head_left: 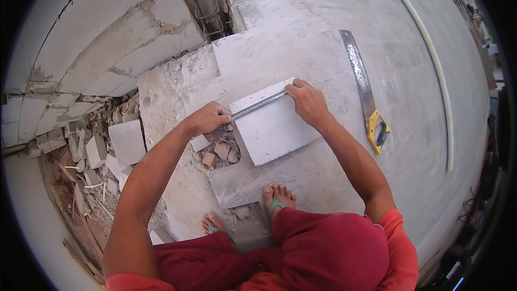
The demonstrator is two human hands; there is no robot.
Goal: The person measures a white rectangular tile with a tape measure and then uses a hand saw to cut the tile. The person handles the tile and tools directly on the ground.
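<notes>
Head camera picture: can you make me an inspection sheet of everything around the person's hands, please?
Surface: grey floor, dusty, with broken patches at the left.
Things in use: metal measuring strip across a white block; saw with yellow handle lying to the right, untouched.
Clutter: rubble and broken pieces at the left.
Hands: left hand grips the strip's near end; right hand holds its other end at the block's edge.
Cables: nothing seen for sure; pale pipe or hose at right.
Surroundings: cracked pale wall, upper left.

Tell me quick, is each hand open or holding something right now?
Left hand: closed, holding the measuring strip at its left.
Right hand: closed, holding its right end.
</notes>
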